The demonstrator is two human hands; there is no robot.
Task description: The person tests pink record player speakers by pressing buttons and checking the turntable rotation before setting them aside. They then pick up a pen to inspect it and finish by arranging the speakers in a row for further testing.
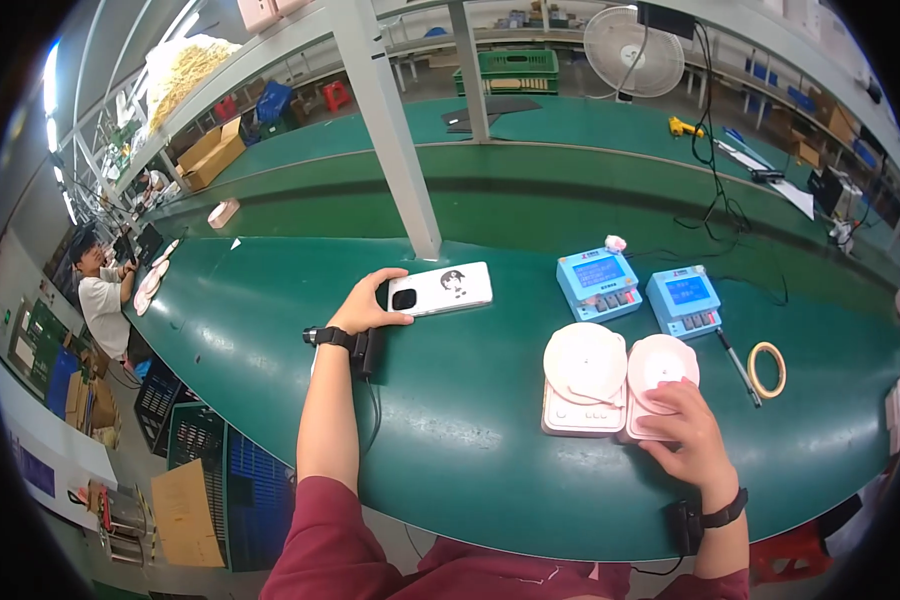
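My left hand grips the camera end of a phone between thumb and fingers. The phone lies back up, in a white case with a dark cartoon figure. Two pale pink devices stand side by side to the right, each with a round disc top over a boxy base: a left device and a right device. My right hand is closed on the right device, fingers on its disc edge and base front, hiding part of it. Buttons show on the left device's base.
Behind the devices stand two blue meters with lit screens, a left meter and a right meter. A black pen and a tape ring lie to their right. A white post rises behind the phone. At far left a person sits.
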